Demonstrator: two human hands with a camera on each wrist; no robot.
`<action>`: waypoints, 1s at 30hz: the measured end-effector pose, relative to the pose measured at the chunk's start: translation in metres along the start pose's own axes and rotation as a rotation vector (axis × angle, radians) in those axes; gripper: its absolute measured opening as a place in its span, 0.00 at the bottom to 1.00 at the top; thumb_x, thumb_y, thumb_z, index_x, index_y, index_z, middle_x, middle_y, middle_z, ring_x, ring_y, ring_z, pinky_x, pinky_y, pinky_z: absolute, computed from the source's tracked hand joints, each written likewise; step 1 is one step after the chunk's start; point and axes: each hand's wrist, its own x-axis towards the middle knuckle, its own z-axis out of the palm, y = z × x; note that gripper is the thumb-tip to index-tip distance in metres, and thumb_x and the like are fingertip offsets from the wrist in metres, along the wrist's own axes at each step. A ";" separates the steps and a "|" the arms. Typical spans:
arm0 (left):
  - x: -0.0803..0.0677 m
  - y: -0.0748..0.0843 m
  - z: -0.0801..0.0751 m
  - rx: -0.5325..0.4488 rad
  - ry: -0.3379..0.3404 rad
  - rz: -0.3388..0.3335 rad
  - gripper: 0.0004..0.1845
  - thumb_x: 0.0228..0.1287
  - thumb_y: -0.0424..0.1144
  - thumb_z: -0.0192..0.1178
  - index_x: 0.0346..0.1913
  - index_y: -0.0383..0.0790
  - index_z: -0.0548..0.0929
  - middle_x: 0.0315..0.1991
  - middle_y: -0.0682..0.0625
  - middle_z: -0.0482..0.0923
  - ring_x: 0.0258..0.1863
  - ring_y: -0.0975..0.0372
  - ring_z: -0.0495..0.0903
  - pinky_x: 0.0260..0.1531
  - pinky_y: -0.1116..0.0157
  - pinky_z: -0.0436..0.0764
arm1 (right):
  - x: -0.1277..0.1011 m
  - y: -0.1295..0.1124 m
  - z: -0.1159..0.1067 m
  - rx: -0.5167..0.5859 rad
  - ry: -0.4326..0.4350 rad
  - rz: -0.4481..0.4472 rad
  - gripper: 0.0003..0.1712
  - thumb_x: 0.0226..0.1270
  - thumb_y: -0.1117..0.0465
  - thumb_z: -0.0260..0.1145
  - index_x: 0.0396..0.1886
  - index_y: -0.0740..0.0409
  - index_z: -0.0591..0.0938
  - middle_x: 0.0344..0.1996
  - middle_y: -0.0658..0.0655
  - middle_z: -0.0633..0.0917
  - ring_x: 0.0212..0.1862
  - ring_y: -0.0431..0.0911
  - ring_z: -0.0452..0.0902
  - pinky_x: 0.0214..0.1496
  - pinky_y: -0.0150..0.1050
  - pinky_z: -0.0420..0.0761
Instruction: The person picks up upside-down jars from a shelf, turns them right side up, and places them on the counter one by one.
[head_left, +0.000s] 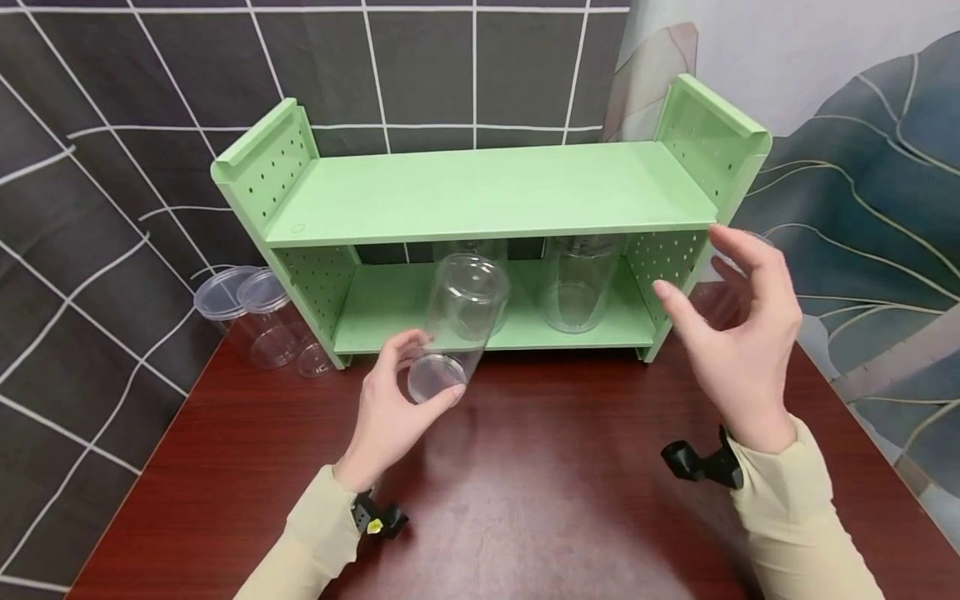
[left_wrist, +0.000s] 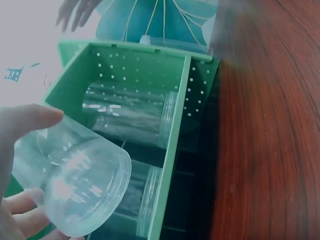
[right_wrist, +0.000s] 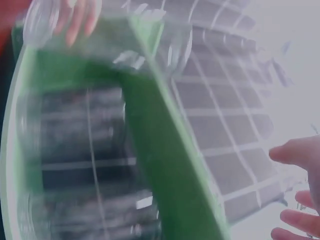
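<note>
My left hand (head_left: 393,421) grips a clear plastic jar (head_left: 468,312) near its lower end, thumb on one side and fingers on the other. The jar is tilted, in front of the green two-tier rack (head_left: 487,196). On the rack's lower shelf stands another clear jar (head_left: 577,292), and one more shows partly behind the held jar. Beside the rack's right end, my right hand (head_left: 742,333) is raised with thumb and fingers apart and nothing between them. The left wrist view shows the held jar's round end (left_wrist: 90,185) close up; the right wrist view is blurred.
Several clear jars with lids (head_left: 225,293) stand left of the rack on the dark red table (head_left: 525,467). Another clear container (head_left: 716,304) shows partly behind my right hand. A dark tiled wall (head_left: 420,75) rises behind the rack.
</note>
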 end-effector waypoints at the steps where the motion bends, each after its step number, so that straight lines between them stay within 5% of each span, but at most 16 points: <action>1: 0.000 0.001 0.001 0.004 -0.009 0.008 0.41 0.49 0.44 0.81 0.66 0.46 0.72 0.59 0.55 0.80 0.55 0.62 0.77 0.58 0.56 0.74 | -0.001 -0.005 0.002 0.027 -0.019 -0.023 0.31 0.53 0.73 0.77 0.60 0.69 0.81 0.56 0.62 0.82 0.37 0.39 0.78 0.49 0.29 0.78; 7: 0.000 0.008 0.011 0.040 -0.064 0.066 0.41 0.46 0.47 0.83 0.66 0.47 0.77 0.56 0.55 0.80 0.54 0.62 0.75 0.56 0.56 0.73 | -0.010 -0.015 0.011 0.029 -0.238 -0.225 0.33 0.59 0.53 0.76 0.56 0.73 0.81 0.57 0.69 0.82 0.63 0.57 0.74 0.67 0.42 0.72; 11: -0.001 0.013 0.018 0.062 -0.110 0.129 0.40 0.44 0.50 0.83 0.64 0.48 0.80 0.55 0.57 0.81 0.54 0.62 0.72 0.55 0.57 0.74 | -0.023 0.000 0.018 0.014 -0.461 -0.337 0.34 0.66 0.43 0.71 0.57 0.68 0.82 0.61 0.64 0.81 0.68 0.58 0.70 0.73 0.49 0.67; 17: -0.001 0.021 0.026 0.083 -0.158 0.209 0.38 0.43 0.53 0.82 0.61 0.51 0.81 0.54 0.61 0.80 0.54 0.63 0.72 0.51 0.59 0.75 | -0.041 0.024 0.025 -0.080 -0.747 -0.379 0.40 0.51 0.55 0.84 0.64 0.60 0.80 0.66 0.59 0.77 0.72 0.56 0.65 0.77 0.51 0.59; 22: -0.001 0.028 0.029 0.078 -0.175 0.246 0.38 0.42 0.53 0.83 0.61 0.51 0.81 0.54 0.61 0.81 0.53 0.62 0.73 0.50 0.60 0.77 | -0.051 0.034 0.028 -0.171 -0.829 -0.408 0.47 0.44 0.59 0.86 0.67 0.60 0.77 0.66 0.60 0.77 0.70 0.57 0.68 0.78 0.51 0.56; 30: -0.001 0.037 0.030 0.076 -0.172 0.308 0.38 0.40 0.51 0.84 0.59 0.49 0.81 0.52 0.61 0.82 0.52 0.62 0.74 0.50 0.61 0.78 | -0.060 0.040 0.030 -0.280 -0.885 -0.367 0.50 0.44 0.53 0.86 0.69 0.57 0.76 0.63 0.56 0.79 0.63 0.55 0.74 0.67 0.52 0.71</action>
